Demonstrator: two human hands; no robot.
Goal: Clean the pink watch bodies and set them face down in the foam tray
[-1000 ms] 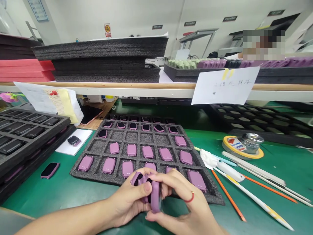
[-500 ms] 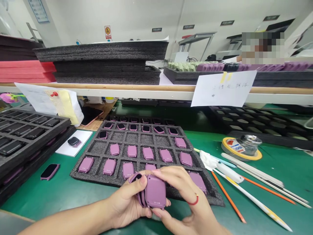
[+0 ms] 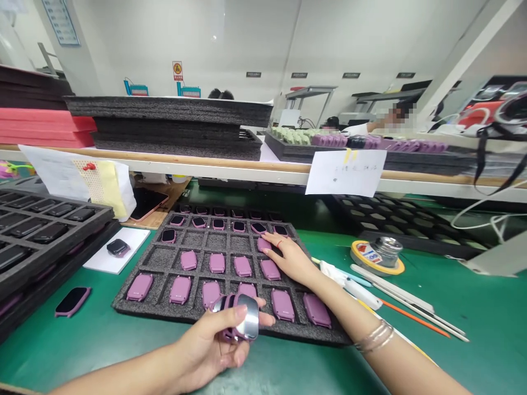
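My left hand (image 3: 218,340) is closed around a small stack of purple watch cases (image 3: 230,329) in front of the tray; the outermost one shows a shiny, reflecting face (image 3: 249,318). My right hand (image 3: 290,260) reaches over the black foam tray (image 3: 173,312), thumb and fingertips on either side of a purple watch case (image 3: 262,245) lying in a compartment. Other purple watch cases (image 3: 242,266) lie back up in the nearer rows. Farther rows hold ones with dark screens up (image 3: 239,226). My right hand and forearm hide the tray's right side.
One watch (image 3: 73,302) lies on the green mat, another (image 3: 118,248) on a white pad (image 3: 134,241). Stacked trays (image 3: 53,219) stand at left. Yellow tape (image 3: 358,258), sticks (image 3: 411,307) and a white tube (image 3: 362,293) lie right. A shelf (image 3: 230,167) spans the back.
My right hand has left the stack and moved forward to the tray, where a purple case now sits in a formerly bare compartment. My left hand keeps the stack, now turned. The view has shifted.
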